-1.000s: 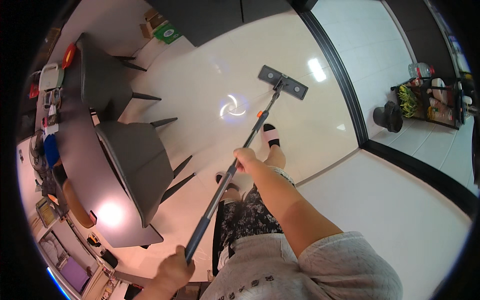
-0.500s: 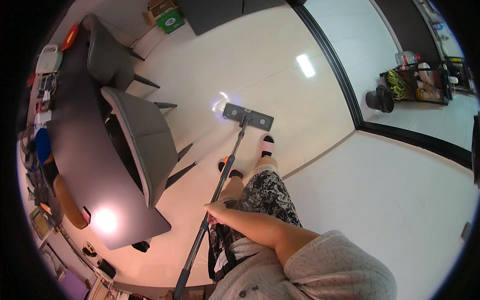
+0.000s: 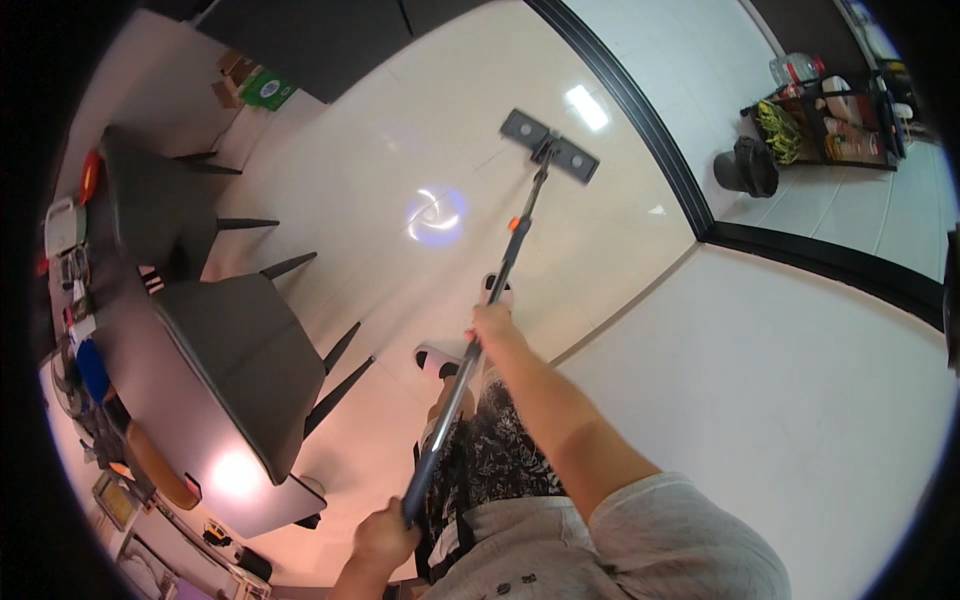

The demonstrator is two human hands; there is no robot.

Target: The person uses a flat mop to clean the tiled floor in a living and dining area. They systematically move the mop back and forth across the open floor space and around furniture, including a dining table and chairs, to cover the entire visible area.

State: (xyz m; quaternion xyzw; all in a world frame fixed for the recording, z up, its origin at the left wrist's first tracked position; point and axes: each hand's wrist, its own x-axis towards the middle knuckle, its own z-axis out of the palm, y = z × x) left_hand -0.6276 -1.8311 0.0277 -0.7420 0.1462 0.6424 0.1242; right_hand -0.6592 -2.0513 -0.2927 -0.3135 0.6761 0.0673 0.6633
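Observation:
A flat mop with a long grey pole slants across the middle of the view. Its rectangular dark grey head lies on the pale glossy floor, far ahead of my feet. My right hand is closed around the pole partway up, below an orange catch. Lower and to the left, my left hand wraps round the thick grip at the pole's top end. Slippers are on my feet beside the pole.
Two grey chairs stand at the left against a dark table with many items on it. A green box sits by dark cabinets. At the right are a black door frame, a white wall, a black bin and a rack.
The mop head has slid forward and to the right across the floor. Both hands have moved along with the pole, and my left hand has come further into view. The feet have shifted.

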